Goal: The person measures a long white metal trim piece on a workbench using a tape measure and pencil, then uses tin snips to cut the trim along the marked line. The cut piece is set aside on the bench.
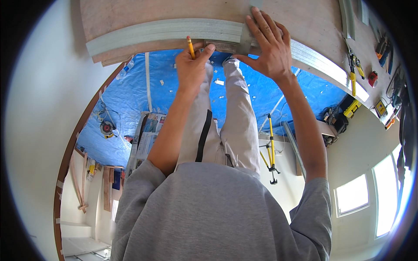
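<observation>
My left hand (192,71) is closed, with a yellow pencil (190,47) upright between its fingers. Its thumb presses a short dark bar (223,46) at the near edge of the wooden board (143,12). Fingers spread, my right hand (271,54) lies flat over a grey flat strip (247,32) that crosses the board; bar and strip together look like a square, though their joint is hard to make out. Left of the strip lies a pale metal channel (165,31). Another bright metal length (322,63) runs along the edge right of my right hand.
Yellow-handled snips (358,65), a red tape measure (373,78) and other tools lie on the board's right part. Below, a blue tarp (170,93) covers the floor, with scraps, a circular saw (107,128), a bottle (125,69) and a yellow tripod (271,148).
</observation>
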`<state>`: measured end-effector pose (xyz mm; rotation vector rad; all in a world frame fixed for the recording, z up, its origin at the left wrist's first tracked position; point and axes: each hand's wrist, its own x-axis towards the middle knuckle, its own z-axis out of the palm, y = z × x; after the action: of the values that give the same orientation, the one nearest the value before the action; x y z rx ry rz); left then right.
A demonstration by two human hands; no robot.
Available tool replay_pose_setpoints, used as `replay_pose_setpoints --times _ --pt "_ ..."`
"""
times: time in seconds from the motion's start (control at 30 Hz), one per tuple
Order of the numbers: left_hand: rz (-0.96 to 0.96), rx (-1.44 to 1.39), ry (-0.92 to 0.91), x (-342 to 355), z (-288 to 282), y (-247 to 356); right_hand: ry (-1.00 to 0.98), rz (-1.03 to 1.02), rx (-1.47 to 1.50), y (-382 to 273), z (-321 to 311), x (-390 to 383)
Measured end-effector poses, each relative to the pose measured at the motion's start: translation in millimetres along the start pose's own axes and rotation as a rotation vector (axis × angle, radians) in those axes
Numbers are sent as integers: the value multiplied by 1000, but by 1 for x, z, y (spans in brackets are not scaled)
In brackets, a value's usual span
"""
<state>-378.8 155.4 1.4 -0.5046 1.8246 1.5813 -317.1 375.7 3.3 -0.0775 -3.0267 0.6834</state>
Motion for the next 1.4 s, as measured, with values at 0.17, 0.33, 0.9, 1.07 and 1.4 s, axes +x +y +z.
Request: replay_pose_setpoints --times 0.17,0.33,0.9,1.07,1.4 --pt "-24 29 -30 3 -5 2 -1 9 6 0 2 0" --pt "-8 46 -42 4 -6 4 -15 15 -7 2 4 0" --pt "22 35 -36 2 -3 4 8 3 -6 1 3 0" --pt "11 40 -34 3 -2 3 11 3 -7 1 2 0" --pt "109 -95 -77 5 -1 -2 7 -9 15 5 3 -3"
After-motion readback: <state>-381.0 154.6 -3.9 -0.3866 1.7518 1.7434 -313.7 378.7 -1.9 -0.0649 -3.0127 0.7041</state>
